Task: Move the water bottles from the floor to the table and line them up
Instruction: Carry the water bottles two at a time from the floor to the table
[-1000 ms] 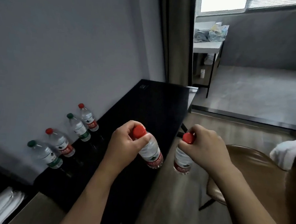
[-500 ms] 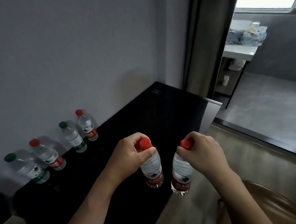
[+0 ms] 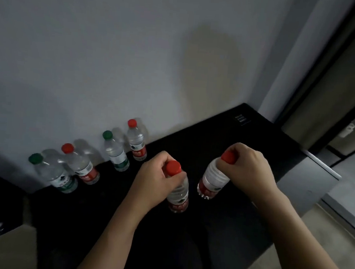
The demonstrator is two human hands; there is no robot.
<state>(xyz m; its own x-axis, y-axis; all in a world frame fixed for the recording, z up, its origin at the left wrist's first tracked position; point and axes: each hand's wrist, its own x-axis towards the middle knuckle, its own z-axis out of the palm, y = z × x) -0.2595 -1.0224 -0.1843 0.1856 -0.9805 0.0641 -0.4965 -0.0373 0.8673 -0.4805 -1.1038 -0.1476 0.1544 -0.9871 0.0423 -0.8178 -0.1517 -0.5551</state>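
Over the black table (image 3: 218, 231), the left hand (image 3: 154, 183) grips one red-capped water bottle (image 3: 178, 195) by its neck and the right hand (image 3: 247, 170) another (image 3: 211, 183), both clear and red-labelled, while four more capped bottles (image 3: 116, 153) stand in a row along the wall (image 3: 114, 56) beyond.

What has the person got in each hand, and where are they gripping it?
Each hand holds a red-capped water bottle at its neck, just under the cap: the left hand one bottle, the right hand another bottle.
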